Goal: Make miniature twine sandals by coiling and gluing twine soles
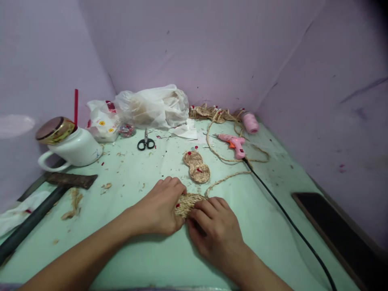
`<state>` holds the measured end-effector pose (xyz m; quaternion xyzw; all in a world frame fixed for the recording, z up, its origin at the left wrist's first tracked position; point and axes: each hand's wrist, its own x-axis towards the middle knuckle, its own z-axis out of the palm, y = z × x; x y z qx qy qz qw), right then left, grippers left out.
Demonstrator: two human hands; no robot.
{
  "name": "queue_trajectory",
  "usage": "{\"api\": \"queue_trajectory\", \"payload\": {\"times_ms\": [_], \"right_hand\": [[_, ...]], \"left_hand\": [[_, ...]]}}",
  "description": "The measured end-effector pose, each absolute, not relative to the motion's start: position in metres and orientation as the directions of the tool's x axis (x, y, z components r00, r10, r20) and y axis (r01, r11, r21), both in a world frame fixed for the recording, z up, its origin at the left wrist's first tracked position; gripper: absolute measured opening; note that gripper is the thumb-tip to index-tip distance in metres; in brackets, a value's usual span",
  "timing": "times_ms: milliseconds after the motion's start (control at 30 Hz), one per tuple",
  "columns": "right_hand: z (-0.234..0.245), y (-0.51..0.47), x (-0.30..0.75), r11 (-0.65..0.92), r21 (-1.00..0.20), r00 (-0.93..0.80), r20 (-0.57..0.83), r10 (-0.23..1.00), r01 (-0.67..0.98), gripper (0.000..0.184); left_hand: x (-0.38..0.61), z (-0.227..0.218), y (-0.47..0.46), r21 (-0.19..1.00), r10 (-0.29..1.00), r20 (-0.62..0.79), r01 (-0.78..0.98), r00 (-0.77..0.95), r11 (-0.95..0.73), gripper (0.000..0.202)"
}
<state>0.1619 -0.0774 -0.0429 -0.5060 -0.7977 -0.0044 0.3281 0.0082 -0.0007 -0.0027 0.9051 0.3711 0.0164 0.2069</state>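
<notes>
A coiled piece of tan braided straw rope (188, 204), with a red pin head on it, lies between my two hands at the front of the table. My left hand (166, 206) grips its left side, fingers curled over the edge. The fingers of my right hand (216, 226) close on its right side, near where a loose end of rope (227, 177) runs off. Just beyond sits a finished-looking figure-eight straw piece (197, 166) with red pins. Parts of the held piece are hidden under my fingers.
A pink glue gun (233, 143) lies right of centre, its black cord (285, 214) trailing forward. Behind are scissors (146, 141), a plastic bag (157, 107), pink thread (250, 123) and more pinned straw pieces (212, 113). A white mug (75, 149) and hammer (39, 210) stand left; a dark slab (333, 230) lies right.
</notes>
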Motion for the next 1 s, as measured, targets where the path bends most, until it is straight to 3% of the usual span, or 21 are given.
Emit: {"api": "queue_trajectory", "payload": {"times_ms": [233,467,1000], "right_hand": [[-0.051,-0.081,0.151,0.454,-0.354,-0.186,0.584,0.790,0.818,0.012],[-0.054,-0.081,0.149,0.469,-0.314,-0.211,0.599,0.773,0.826,0.015],[-0.051,-0.082,0.145,0.436,-0.279,-0.196,0.605,0.772,0.856,0.019]], "left_hand": [[0.007,-0.007,0.001,0.395,0.672,-0.058,0.635,0.738,-0.664,0.024],[0.009,-0.011,0.001,0.377,0.671,-0.004,0.622,0.742,-0.686,0.020],[0.012,-0.009,-0.003,0.334,0.685,0.009,0.644,0.728,-0.688,0.021]]}}
